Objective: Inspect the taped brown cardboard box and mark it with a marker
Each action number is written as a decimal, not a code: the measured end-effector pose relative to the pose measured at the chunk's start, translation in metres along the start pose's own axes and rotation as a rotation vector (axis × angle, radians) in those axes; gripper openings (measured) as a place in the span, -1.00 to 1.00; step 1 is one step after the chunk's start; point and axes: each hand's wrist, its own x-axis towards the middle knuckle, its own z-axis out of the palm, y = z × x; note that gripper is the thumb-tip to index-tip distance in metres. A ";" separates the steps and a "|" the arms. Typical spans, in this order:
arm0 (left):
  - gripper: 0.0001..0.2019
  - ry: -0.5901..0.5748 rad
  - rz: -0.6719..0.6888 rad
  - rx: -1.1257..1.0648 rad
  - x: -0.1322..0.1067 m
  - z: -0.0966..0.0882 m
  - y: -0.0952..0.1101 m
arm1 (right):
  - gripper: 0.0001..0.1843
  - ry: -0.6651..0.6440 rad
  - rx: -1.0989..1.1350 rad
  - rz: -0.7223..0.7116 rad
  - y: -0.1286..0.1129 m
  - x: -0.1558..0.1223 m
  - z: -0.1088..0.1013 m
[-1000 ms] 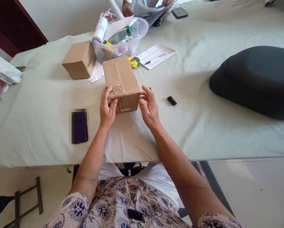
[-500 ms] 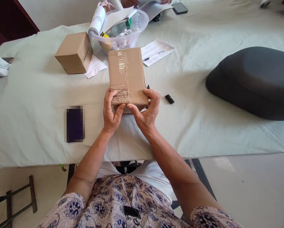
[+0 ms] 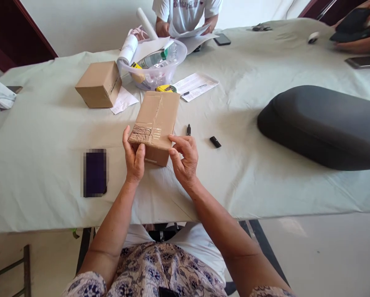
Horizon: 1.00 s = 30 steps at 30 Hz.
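A brown cardboard box sits on the cloth-covered table in front of me, with a taped seam and dark scribbled lines on its top. My left hand grips its near left corner, thumb on the near edge and fingers along the left side. At the near right corner, the thumb and index finger of my right hand pinch the edge loosely. Just beyond that hand lie a black marker and its black cap. The box's underside is hidden.
A second cardboard box and a plastic basin of odds and ends stand behind. A yellow tape measure, papers and a large black padded seat are also there. Other people's hands show at the far side.
The box has swung slightly and tipped so its near face shows. My hands have moved apart, the right one loosening its grip. The view has lifted, showing more of the far side.
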 end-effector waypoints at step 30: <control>-0.14 -0.092 0.282 0.528 -0.004 -0.003 0.013 | -0.59 -0.166 0.317 0.078 0.006 0.000 0.008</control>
